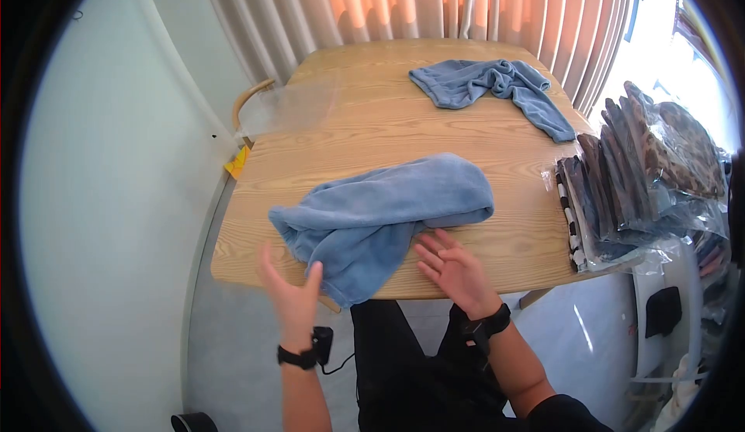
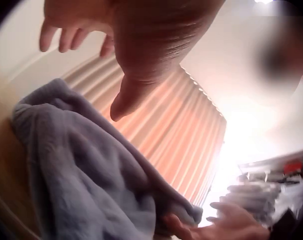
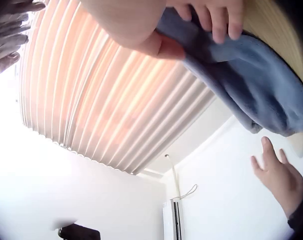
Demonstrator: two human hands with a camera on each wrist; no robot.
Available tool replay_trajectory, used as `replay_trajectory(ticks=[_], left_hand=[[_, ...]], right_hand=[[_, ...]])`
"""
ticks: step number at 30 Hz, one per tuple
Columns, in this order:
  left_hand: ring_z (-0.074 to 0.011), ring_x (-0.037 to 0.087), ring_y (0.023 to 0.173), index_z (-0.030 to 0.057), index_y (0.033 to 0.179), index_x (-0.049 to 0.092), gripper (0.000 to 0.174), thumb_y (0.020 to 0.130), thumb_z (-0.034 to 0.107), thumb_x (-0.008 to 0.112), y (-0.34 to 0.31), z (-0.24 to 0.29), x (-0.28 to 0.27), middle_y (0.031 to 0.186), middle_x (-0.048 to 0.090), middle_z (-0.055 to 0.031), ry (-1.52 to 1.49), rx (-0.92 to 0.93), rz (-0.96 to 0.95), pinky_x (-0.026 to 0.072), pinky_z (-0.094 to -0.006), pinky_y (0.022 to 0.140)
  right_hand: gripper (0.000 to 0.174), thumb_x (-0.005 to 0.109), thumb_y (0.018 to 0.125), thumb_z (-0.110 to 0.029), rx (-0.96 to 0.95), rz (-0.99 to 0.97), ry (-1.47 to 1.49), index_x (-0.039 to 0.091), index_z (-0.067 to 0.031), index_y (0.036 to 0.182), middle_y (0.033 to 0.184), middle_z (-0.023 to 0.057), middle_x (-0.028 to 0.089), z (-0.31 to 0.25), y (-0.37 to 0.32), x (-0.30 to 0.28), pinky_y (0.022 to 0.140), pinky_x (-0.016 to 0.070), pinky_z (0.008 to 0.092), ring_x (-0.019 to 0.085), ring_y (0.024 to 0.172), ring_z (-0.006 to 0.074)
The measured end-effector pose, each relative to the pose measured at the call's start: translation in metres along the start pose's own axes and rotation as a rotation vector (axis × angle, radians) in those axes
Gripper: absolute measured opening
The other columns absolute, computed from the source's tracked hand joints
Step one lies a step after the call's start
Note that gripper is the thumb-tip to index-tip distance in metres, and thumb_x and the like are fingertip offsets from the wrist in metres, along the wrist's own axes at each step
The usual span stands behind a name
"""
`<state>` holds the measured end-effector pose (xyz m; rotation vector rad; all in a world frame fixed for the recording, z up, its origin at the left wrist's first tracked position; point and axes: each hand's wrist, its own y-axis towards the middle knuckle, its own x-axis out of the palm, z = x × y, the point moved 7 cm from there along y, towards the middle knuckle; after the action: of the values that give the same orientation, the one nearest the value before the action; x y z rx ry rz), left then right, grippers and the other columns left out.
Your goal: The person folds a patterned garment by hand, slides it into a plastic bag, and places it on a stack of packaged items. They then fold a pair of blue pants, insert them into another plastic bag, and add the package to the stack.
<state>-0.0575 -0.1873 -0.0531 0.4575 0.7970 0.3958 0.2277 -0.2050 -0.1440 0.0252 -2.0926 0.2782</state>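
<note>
A blue fleece garment (image 1: 388,199) lies folded over itself near the table's front edge, one part hanging toward that edge. By its lower left corner, my left hand (image 1: 291,296) hovers with fingers spread and holds nothing. The right hand (image 1: 458,273) is at the garment's lower right, palm turned up and inward, fingers apart and nothing in them. In the left wrist view the fleece (image 2: 86,170) spreads below the left thumb. The right wrist view shows the fleece (image 3: 261,80) beside the right fingertips, with the left hand (image 3: 280,177) beyond it.
A second blue garment (image 1: 489,86) lies crumpled at the table's far right. Clothes in clear plastic bags (image 1: 621,183) are stacked along the right edge. A clear plastic sheet (image 1: 291,106) lies at the far left, near a wooden chair (image 1: 247,106). Curtains (image 1: 388,5) hang behind the table (image 1: 349,137).
</note>
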Motion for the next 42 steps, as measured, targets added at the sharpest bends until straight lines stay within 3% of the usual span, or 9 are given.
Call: replay_trajectory(ticks=[6,12,15,20,24,28,33,39,42], left_hand=[[-0.0281,0.055,0.117,0.0005,0.15,0.006,0.106,0.077,0.015,0.081,0.054,-0.086,0.048,0.14,0.039,-0.0251,-0.511,-0.46,-0.27,0.0483,-0.0408,0.096],[-0.0193,0.063,0.089,-0.0007,0.12,0.055,0.039,0.086,0.009,0.07,0.098,-0.113,0.097,0.097,0.065,-0.0109,-0.697,-0.404,-0.573,0.0565,-0.0314,0.075],[-0.0131,0.06,0.071,0.0035,0.097,0.064,0.011,0.092,0.013,0.063,0.134,-0.131,0.083,0.082,0.06,-0.004,-0.633,-0.56,-0.327,0.056,-0.0271,0.065],[-0.0143,0.063,0.073,-0.0002,0.1,0.064,0.016,0.093,0.011,0.055,0.202,-0.039,0.026,0.084,0.065,-0.0071,-0.749,-0.192,-0.129,0.0549,-0.0299,0.068],[-0.0161,0.061,0.091,-0.0068,0.108,0.065,0.026,0.088,0.009,0.059,0.259,0.006,-0.04,0.097,0.069,-0.0099,-0.561,0.096,0.116,0.0472,-0.0298,0.083],[-0.0183,0.062,0.102,-0.0059,0.115,0.061,0.028,0.095,0.013,0.056,0.276,0.027,-0.104,0.111,0.065,-0.0112,-0.977,0.19,0.177,0.0466,-0.0344,0.098],[-0.0239,0.052,0.124,-0.0031,0.129,0.05,0.037,0.099,0.018,0.047,0.207,-0.061,-0.158,0.133,0.054,-0.0145,-1.069,0.093,0.307,0.0407,-0.0398,0.108],[-0.0244,0.047,0.128,0.0057,0.139,0.047,0.045,0.098,0.022,0.044,0.065,-0.304,-0.118,0.141,0.05,-0.0093,-0.535,-0.76,0.204,0.0349,-0.0413,0.108],[-0.0241,0.046,0.129,0.0042,0.137,0.05,0.044,0.096,0.016,0.043,0.041,-0.31,-0.121,0.142,0.049,-0.0118,-0.279,-0.602,0.183,0.0346,-0.0386,0.108]], right_hand=[[0.068,0.066,0.079,0.0,-0.651,0.473,-0.177,0.034,-0.0036,0.139,0.127,0.0109,0.047,-0.068,0.007,-0.016,0.086,0.0437,0.0297,0.051,0.106,0.0195],[0.026,0.063,0.087,-0.013,-0.216,0.503,-0.385,0.055,-0.0136,0.112,0.097,-0.0009,0.057,-0.098,0.063,-0.042,0.075,0.041,0.0285,0.052,0.087,0.0133],[0.019,0.056,0.093,-0.02,-0.266,0.502,-0.447,0.054,-0.0143,0.111,0.097,-0.001,0.056,-0.129,0.071,-0.034,0.074,0.0429,0.0328,0.053,0.082,0.0137],[0.016,0.048,0.098,-0.021,-0.28,0.434,-0.639,0.054,-0.0105,0.108,0.098,0.0023,0.056,-0.167,0.093,-0.002,0.079,0.0443,0.0357,0.055,0.089,0.0152],[0.023,0.047,0.098,-0.02,-1.303,0.6,-1.03,0.055,0.0005,0.104,0.089,0.0148,0.061,-0.257,0.058,0.09,0.078,0.0468,0.038,0.06,0.085,0.0262],[0.024,0.052,0.096,-0.018,-1.62,0.271,-1.198,0.058,0.0025,0.106,0.092,0.0218,0.063,-0.279,-0.004,0.2,0.077,0.0478,0.0369,0.062,0.086,0.0297],[0.027,0.066,0.082,-0.012,-1.534,-0.037,-1.689,0.061,-0.0047,0.108,0.098,0.0134,0.065,-0.198,-0.061,0.211,0.073,0.0503,0.0355,0.063,0.083,0.0274],[0.043,0.073,0.074,-0.018,-0.674,-0.449,-2.361,0.058,-0.0072,0.113,0.098,0.0077,0.056,-0.071,-0.039,0.07,0.081,0.047,0.0389,0.056,0.097,0.0268],[0.044,0.072,0.076,-0.022,-0.554,-0.321,-2.413,0.057,-0.0066,0.115,0.1,0.0083,0.056,-0.069,-0.036,0.025,0.083,0.0462,0.0396,0.055,0.099,0.0268]])
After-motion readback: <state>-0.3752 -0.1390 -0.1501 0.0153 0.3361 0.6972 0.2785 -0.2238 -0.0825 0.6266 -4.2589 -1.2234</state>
